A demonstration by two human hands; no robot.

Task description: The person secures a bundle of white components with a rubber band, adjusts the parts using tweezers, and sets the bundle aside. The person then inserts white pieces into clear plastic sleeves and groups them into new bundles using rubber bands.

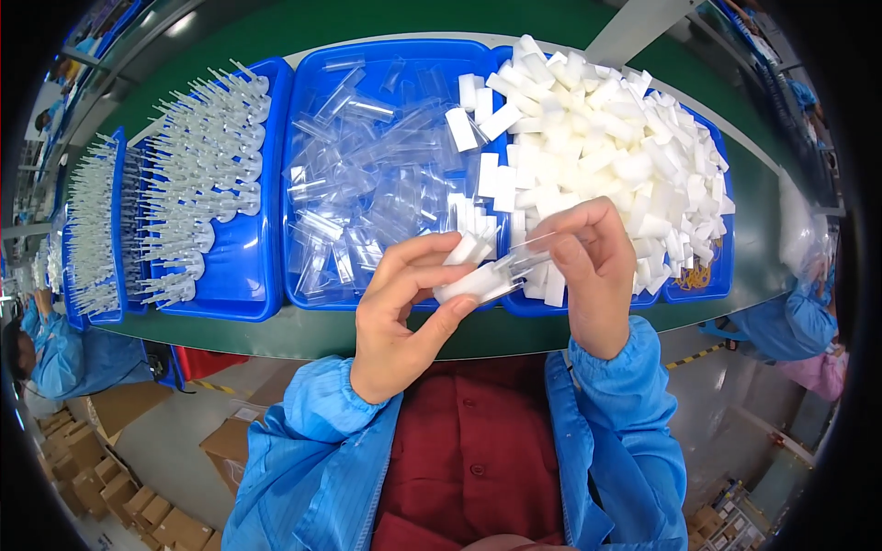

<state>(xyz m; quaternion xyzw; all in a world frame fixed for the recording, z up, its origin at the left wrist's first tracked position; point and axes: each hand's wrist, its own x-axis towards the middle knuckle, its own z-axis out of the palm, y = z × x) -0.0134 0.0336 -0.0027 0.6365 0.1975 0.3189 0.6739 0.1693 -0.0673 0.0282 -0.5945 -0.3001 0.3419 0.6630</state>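
Observation:
My left hand (pixel 395 312) is closed around a white foam block (pixel 464 283), thumb below and fingers above. A second white block (pixel 470 248) shows by its fingertips; whether it is held too, I cannot tell. Between my hands is a clear plastic sleeve (pixel 525 261), one end against the held block. My right hand (pixel 595 266) pinches the sleeve's other end between thumb and fingers. Whether the block sits inside the sleeve is hard to make out. Both hands are over the near edge of the blue trays.
A blue tray (pixel 386 51) of loose clear sleeves (pixel 367 184) lies ahead, beside heaped white foam blocks (pixel 625 138) at right. To the left, blue trays (pixel 241 266) hold rows of pale stemmed plastic parts (pixel 207 147). The bench (pixel 404 345) is green. Co-workers in blue sit at both sides.

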